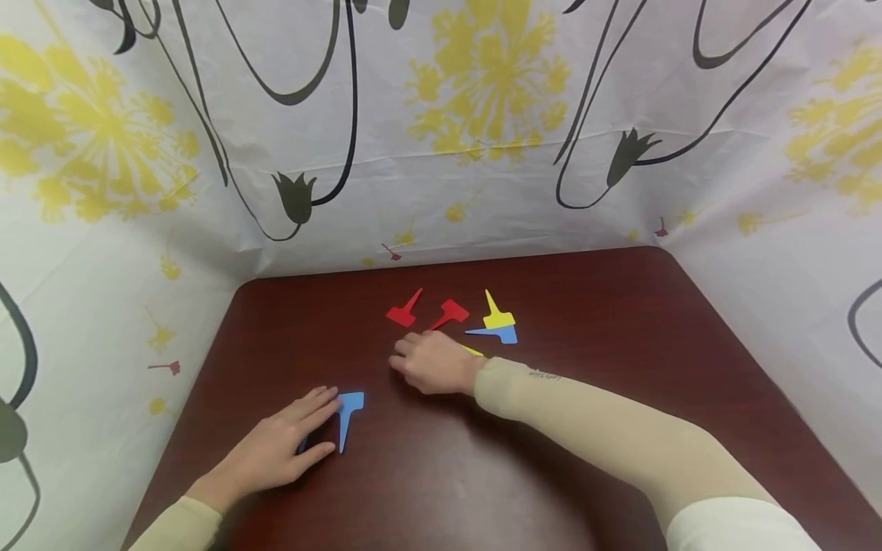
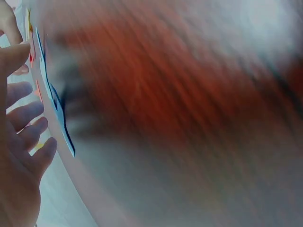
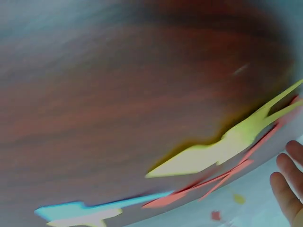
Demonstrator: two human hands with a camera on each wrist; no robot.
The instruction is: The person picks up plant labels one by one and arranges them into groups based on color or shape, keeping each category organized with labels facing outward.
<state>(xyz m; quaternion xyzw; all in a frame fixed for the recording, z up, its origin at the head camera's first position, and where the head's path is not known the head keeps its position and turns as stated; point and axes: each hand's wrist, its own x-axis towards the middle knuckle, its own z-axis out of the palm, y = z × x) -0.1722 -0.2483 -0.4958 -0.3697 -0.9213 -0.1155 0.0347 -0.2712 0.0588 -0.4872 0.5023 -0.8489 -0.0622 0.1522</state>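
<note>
Two yellow markers point(image 3: 232, 142), apparently overlapping, show plainly only from the right wrist; the right hand's point(image 1: 436, 363) grip I cannot tell; outstretched left hand point(image 1: 279, 448) touches a blue marker point(image 1: 351, 402).

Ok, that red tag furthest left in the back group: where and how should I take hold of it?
I'd pinch the leftmost red tag by its broad head, coming from the left. It lies flat, its thin spike pointing away and to the right; the other red tag sits to its right and the right hand is just nearer, so the left looks clearest.
</note>
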